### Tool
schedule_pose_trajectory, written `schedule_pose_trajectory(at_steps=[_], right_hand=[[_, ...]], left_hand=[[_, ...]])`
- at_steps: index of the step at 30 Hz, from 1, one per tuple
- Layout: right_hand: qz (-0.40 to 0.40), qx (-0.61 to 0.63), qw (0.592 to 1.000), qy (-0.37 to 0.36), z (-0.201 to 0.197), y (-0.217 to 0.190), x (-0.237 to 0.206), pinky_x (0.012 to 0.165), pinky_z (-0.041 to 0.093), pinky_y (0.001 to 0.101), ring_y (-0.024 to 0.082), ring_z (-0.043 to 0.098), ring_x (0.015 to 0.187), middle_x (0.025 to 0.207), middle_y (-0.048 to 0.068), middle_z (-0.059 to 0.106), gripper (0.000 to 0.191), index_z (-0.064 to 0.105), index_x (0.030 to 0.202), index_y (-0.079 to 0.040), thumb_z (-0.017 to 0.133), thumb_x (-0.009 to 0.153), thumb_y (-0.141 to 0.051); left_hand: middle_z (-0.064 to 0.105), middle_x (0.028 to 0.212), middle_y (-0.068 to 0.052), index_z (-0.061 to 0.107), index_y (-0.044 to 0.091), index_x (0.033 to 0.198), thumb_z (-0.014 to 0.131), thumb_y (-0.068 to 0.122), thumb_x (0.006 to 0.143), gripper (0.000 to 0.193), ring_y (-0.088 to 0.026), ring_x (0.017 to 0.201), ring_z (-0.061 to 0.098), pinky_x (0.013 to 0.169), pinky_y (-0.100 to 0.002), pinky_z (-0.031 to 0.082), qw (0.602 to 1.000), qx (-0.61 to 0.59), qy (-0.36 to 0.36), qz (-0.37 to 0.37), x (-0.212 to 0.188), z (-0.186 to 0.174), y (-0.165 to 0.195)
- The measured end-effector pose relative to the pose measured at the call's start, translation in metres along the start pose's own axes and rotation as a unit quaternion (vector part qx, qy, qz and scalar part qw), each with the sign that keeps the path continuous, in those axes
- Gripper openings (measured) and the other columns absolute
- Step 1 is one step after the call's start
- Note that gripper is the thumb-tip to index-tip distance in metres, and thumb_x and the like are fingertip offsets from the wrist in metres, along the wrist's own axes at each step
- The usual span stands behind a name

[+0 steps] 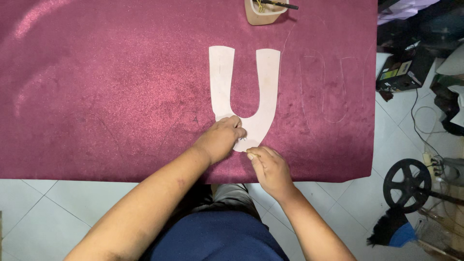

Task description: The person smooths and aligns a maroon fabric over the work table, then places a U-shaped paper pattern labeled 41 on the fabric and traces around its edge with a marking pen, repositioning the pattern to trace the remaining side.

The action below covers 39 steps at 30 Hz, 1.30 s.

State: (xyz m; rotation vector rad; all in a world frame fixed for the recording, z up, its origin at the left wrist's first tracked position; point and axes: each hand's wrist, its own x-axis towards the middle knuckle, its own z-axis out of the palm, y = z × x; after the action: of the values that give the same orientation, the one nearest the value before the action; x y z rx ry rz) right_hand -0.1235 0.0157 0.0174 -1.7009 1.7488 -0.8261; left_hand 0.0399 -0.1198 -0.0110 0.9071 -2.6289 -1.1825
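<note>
A pale U-shaped paper template (pixel 245 92) lies flat on a maroon velvet cloth (pixel 121 87). My left hand (pixel 220 140) presses down on the template's lower left curve, fingers bent. My right hand (pixel 269 169) sits just below the template's bottom edge, fingers pinched around a thin marking tool whose tip touches the cloth at the template's rim. To the right of the template, faint chalk outlines (pixel 328 87) of the same U shape show on the cloth.
A tan cup (pixel 263 12) holding a dark pencil stands at the cloth's far edge. Right of the cloth are cluttered boxes (pixel 398 72), cables and a black wheel (pixel 406 183) on a white tiled floor (pixel 38 208).
</note>
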Motion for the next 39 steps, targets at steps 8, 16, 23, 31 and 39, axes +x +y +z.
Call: schedule_pose_trajectory(at_steps=[8,16,23,31,39], right_hand=[[0.018,0.01,1.0,0.015,0.002,0.001,0.0,0.074,0.056,0.0367,0.028,0.072,0.084,0.093,0.014,0.073,0.012,0.069,0.103,-0.001,0.063,0.099,-0.012],[0.092,0.039,0.995,-0.004,0.0,0.009,0.001,0.073,0.058,0.0348,0.027,0.075,0.083,0.096,0.014,0.073,0.015,0.07,0.106,-0.002,0.063,0.098,-0.013],[-0.007,0.018,1.0,-0.021,0.012,0.002,0.006,0.077,0.057,0.0362,0.029,0.073,0.087,0.099,0.014,0.074,0.014,0.071,0.106,-0.003,0.062,0.101,-0.013],[-0.016,0.002,1.0,-0.023,0.017,-0.007,0.019,0.076,0.057,0.0376,0.03,0.072,0.087,0.098,0.013,0.073,0.013,0.07,0.105,-0.003,0.062,0.099,-0.011],[-0.027,-0.055,0.996,-0.065,0.012,-0.013,0.027,0.077,0.055,0.0407,0.03,0.071,0.086,0.094,0.012,0.073,0.009,0.071,0.1,-0.005,0.064,0.097,-0.01]], left_hand=[[0.06,0.11,-0.005,0.073,0.014,0.1,0.068,0.014,0.081,0.019,-0.026,0.111,0.057,0.097,-0.043,0.042,0.997,0.051,0.057,0.024,-0.007,-0.007,-0.002],[0.06,0.108,-0.006,0.072,0.012,0.097,0.07,0.014,0.081,0.016,-0.027,0.112,0.058,0.1,-0.043,0.044,0.998,0.015,0.058,0.013,-0.009,-0.009,-0.011],[0.062,0.115,-0.006,0.076,0.013,0.105,0.062,0.005,0.082,0.027,-0.027,0.116,0.06,0.102,-0.041,0.045,0.998,0.002,0.06,0.021,-0.01,-0.011,-0.018],[0.063,0.116,-0.006,0.077,0.013,0.105,0.063,0.003,0.081,0.029,-0.027,0.115,0.06,0.1,-0.041,0.046,0.998,-0.011,0.06,0.016,-0.014,-0.015,-0.018],[0.064,0.115,-0.006,0.077,0.013,0.103,0.065,0.002,0.081,0.028,-0.028,0.113,0.06,0.099,-0.041,0.047,0.998,-0.025,0.061,0.017,-0.014,-0.015,-0.02]])
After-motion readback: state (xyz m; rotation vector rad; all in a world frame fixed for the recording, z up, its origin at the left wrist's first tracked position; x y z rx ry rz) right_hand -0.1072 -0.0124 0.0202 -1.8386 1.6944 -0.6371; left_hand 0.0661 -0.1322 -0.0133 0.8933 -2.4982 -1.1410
